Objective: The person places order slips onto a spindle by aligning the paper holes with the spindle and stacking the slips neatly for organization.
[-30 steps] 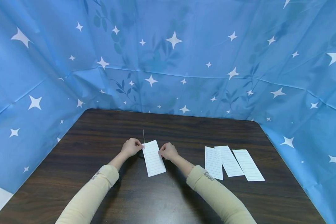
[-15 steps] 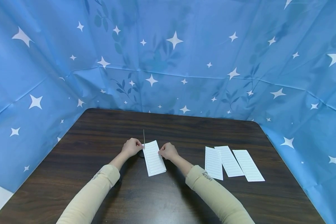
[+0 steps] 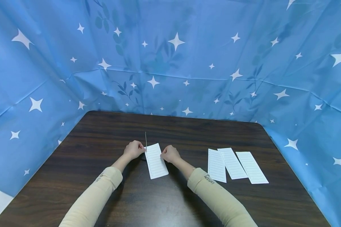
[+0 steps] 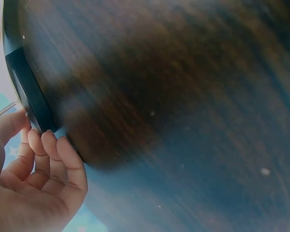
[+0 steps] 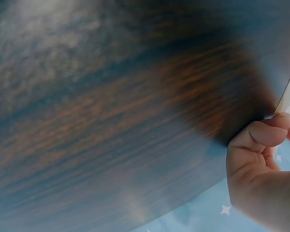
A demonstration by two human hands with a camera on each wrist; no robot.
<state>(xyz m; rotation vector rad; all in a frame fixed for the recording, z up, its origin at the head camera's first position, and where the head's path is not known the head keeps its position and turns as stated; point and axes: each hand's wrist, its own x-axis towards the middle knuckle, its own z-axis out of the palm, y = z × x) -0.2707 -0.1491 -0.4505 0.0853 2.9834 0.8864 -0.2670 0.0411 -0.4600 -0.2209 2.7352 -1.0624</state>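
A white ruled paper slip (image 3: 156, 160) lies at an angle in front of me, left of the table's middle. My left hand (image 3: 134, 149) pinches its left edge near the top corner. Just there a thin upright spike (image 3: 146, 140) stands, its black base (image 4: 31, 92) largely covered by the paper; whether it pierces the slip I cannot tell. On the opposite side, my right hand (image 3: 171, 154) pinches the slip's right edge between thumb and curled forefinger. In the right wrist view only a narrow strip of the paper shows beyond the fingertips.
Three more ruled slips, a left one (image 3: 217, 165), a middle one (image 3: 232, 163) and a right one (image 3: 252, 167), lie on the dark wooden table (image 3: 281, 195) to the right. A blue star-patterned curtain (image 3: 170, 56) hangs behind the table's far edge.
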